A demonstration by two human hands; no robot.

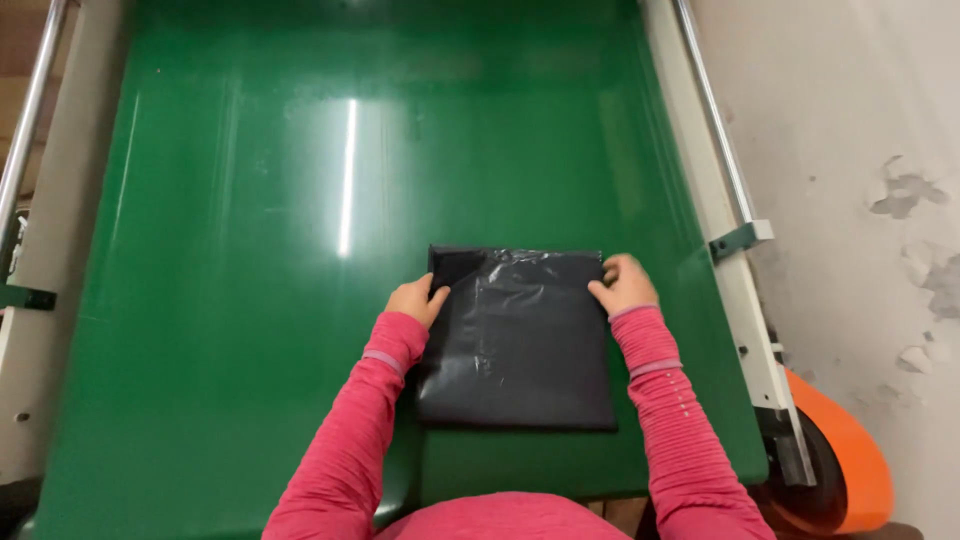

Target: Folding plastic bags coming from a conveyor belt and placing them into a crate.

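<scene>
A flat black plastic package (518, 340) is laid on the green conveyor belt (250, 250), near the belt's near edge and right of its middle. Its long axis runs away from the person. The left hand (415, 298) is pressed at the package's far-left side, the right hand (625, 283) at its far-right corner; fingers are curled onto the edges, neither hand nearer. A metal side rail (722, 150) is seen right of the package.

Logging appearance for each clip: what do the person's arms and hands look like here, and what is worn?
Both arms wear long, close-fitting pink sleeves with fine ribbing and a paler band near each cuff. The right sleeve also shows a row of small pale dots. The left hand and right hand are bare: no gloves, and no rings or watch visible.
</scene>
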